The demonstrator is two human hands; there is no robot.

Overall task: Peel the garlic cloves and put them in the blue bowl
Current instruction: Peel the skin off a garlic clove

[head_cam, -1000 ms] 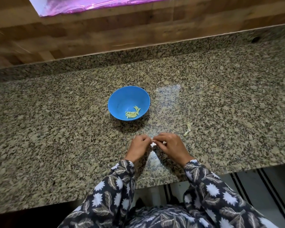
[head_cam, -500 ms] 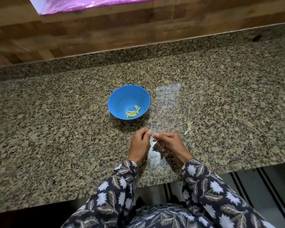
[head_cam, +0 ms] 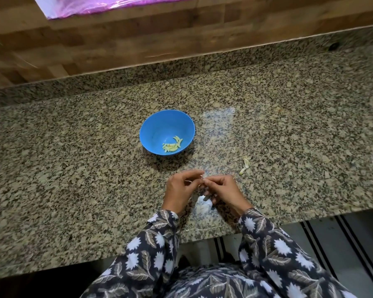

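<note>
At the speckled granite counter [head_cam: 73, 168]'s front edge, left hand [head_cam: 179, 190] and right hand [head_cam: 223, 191] pinch a pale garlic clove [head_cam: 202, 180]; round blue plastic bowl [head_cam: 157, 130] beyond.

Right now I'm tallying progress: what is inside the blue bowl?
The blue bowl holds a small heap of pale yellow-green peeled cloves towards its near right wall; the rest inside is bare blue. They overlap, so any beneath the heap are hidden.

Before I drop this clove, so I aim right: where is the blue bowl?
Head view: the blue bowl stands on the granite counter just beyond the left hand, slightly to its left.
</note>
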